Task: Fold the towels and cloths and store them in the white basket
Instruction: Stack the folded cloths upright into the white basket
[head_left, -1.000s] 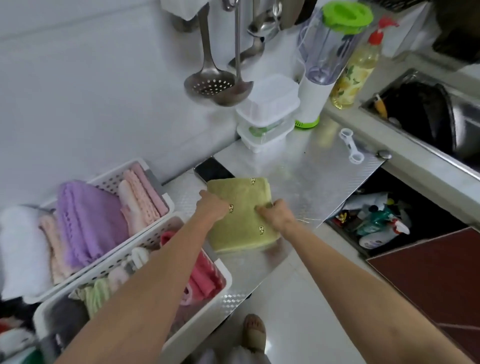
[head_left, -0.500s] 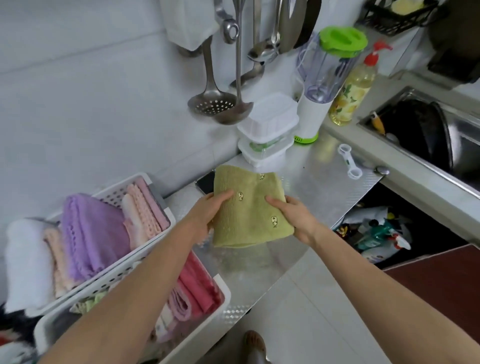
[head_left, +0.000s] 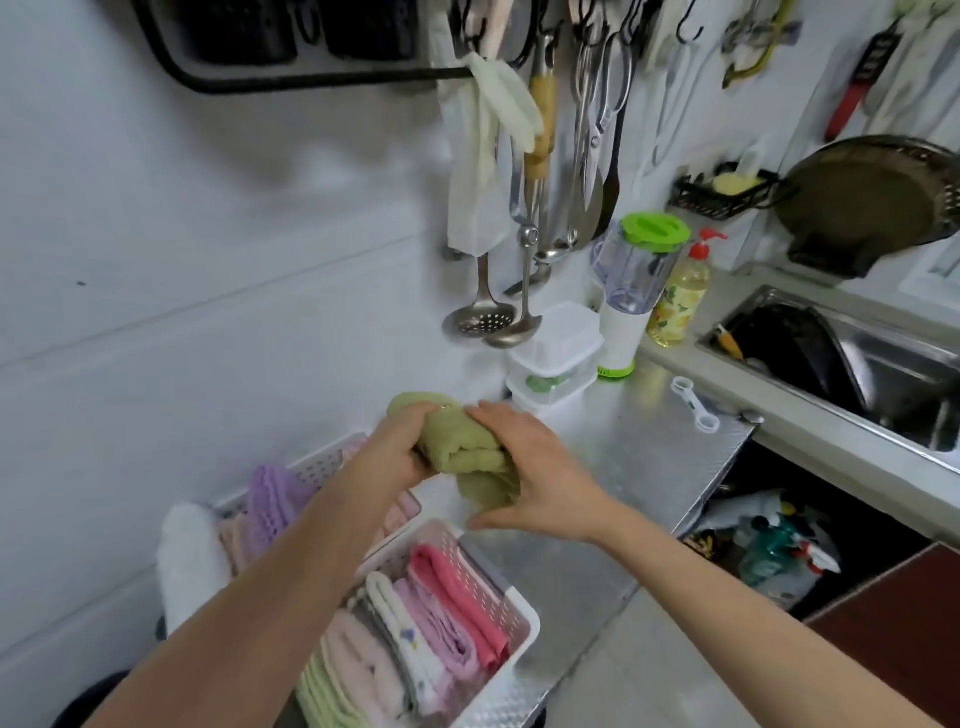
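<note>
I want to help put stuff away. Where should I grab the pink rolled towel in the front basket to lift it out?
Come from straight above and pinch the pink towel across its rounded top fold near the middle. It stands on edge, packed tight against the basket wall on one side and a lilac cloth on the other, so only its top is free. Pull straight up.

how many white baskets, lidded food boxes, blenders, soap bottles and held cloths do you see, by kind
white baskets: 2
lidded food boxes: 2
blender: 1
soap bottle: 1
held green cloth: 1
total: 7
</note>
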